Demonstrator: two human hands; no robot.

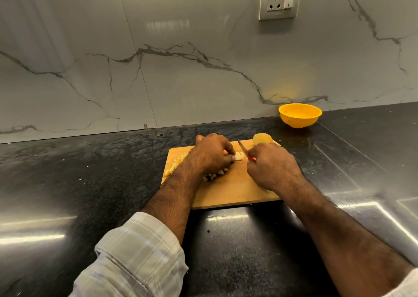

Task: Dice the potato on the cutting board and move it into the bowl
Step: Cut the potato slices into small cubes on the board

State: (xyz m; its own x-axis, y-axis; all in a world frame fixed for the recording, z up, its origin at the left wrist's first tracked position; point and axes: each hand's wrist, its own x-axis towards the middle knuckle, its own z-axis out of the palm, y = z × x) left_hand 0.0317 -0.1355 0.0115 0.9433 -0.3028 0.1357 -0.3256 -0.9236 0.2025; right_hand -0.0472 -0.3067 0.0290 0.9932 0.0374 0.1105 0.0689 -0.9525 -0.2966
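While a good part of the potato already lies diced, the job is roughly midway by my reckoning. Small cubes (175, 164) are scattered along the left side of the cutting board (228, 192), and more sit under the left wrist. The left hand (212, 154) pinches a strip of potato (239, 156) with its fingers curled down on it, near the middle of the board. The right hand (271, 165) has its fingers wrapped round the red handle of a knife (243, 148), the blade pointing away just beside that strip. An uncut piece of potato (262, 138) rests at the far right corner of the board. The yellow bowl (299, 115) stands apart on the dark tabletop (90, 172) by the wall; it looks empty from here. What remains, then: finishing this strip, cutting the far piece, and carrying everything across.
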